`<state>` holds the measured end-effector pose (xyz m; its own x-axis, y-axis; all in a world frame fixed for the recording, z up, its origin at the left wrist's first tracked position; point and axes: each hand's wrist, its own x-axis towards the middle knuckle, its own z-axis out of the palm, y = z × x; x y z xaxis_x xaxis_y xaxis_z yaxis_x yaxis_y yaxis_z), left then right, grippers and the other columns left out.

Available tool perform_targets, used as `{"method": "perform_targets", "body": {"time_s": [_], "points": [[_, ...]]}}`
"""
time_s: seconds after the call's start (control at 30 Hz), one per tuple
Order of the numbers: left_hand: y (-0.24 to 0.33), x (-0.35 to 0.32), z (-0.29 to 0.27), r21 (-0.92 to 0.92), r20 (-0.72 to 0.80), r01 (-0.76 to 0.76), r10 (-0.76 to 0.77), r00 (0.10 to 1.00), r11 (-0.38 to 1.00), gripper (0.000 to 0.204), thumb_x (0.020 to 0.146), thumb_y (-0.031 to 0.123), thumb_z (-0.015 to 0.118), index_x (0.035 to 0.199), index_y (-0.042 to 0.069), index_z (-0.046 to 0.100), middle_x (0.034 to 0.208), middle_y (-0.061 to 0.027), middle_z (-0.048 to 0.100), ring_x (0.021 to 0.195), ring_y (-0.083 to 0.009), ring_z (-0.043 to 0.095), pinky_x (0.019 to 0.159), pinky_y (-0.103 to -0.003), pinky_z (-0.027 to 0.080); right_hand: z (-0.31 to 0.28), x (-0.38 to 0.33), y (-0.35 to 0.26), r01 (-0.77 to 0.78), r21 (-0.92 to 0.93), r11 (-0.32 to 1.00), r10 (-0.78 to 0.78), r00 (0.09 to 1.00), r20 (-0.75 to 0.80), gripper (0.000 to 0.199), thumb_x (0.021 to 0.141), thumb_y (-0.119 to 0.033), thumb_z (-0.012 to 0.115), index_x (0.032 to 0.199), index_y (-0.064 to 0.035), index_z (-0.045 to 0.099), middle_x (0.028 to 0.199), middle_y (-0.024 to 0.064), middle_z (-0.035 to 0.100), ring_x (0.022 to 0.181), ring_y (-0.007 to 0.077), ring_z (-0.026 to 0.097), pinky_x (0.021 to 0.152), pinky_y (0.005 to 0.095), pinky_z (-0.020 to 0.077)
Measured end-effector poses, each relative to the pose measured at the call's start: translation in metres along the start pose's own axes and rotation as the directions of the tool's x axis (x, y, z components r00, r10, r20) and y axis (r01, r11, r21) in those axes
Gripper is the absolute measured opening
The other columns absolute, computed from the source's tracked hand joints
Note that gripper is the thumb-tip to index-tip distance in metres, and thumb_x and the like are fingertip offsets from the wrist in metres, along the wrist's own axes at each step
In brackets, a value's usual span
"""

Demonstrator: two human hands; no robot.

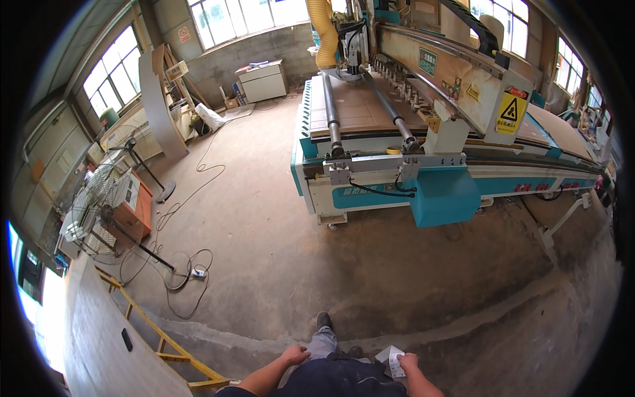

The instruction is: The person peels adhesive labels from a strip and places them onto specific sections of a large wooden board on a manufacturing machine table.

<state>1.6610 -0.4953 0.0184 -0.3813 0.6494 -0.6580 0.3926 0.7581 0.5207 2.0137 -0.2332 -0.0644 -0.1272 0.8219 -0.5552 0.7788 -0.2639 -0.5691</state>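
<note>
1. The right hand (408,362) sits low in the view beside the person's right hip, its fingers closed on a small white paper slip (393,360). The slip sticks out to the left of the hand, toward the body, its long axis running roughly from upper left to lower right.
2. The left hand (295,355) is at the left hip and holds nothing that can be seen. The fingers curl loosely downward, but whether they are fully closed I cannot tell from this angle.
3. The slip is touching only the right hand. The left hand is well apart from it, with the person's dark trousers (344,377) between the 2 hands, so the right hand is plainly the nearer one.
4. Ahead, across a bare stretch of concrete floor (278,251), stands a large teal-and-white router table (390,165) carrying a brown board (360,106). It lies well apart from both hands, up and slightly to the right.
5. To the left are a standing fan (99,212), loose cables (188,278) on the floor and a yellow frame (159,337).
6. Both forearms are cut off by the lower edge, the marks on the slip are too small to make out, and 1 shoe (323,321) shows while the other is mostly hidden.
</note>
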Motion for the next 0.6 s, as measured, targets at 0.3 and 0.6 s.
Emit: {"method": "perform_targets", "body": {"time_s": [0.3,0.6], "points": [[0.003,0.007,0.013,0.005,-0.009,-0.009,0.010,1.000,1.000,0.049,0.076,0.041,0.052,0.107,0.003,0.060,0.102,-0.0192,0.060,0.099,-0.0322,0.057,0.086,-0.037,0.043,-0.012,0.006,-0.001,-0.023,0.015,1.000,0.023,0.999,0.024,0.022,0.069,-0.018,0.070,0.069,0.0032,0.063,0.063,0.0109,0.060,0.055,0.0179,0.055,0.053,0.0348,0.0437],[0.037,0.012,0.028,0.007,0.009,0.025,-0.025,1.000,1.000,0.051,0.077,0.043,0.052,0.110,0.005,0.058,0.106,-0.0180,0.060,0.102,-0.0317,0.055,0.088,-0.037,0.042,-0.047,0.022,0.000,-0.025,0.009,1.000,0.025,0.999,0.024,0.023,0.069,-0.018,0.070,0.070,0.0035,0.064,0.064,0.0111,0.061,0.057,0.0178,0.057,0.055,0.0350,0.0447]]}}
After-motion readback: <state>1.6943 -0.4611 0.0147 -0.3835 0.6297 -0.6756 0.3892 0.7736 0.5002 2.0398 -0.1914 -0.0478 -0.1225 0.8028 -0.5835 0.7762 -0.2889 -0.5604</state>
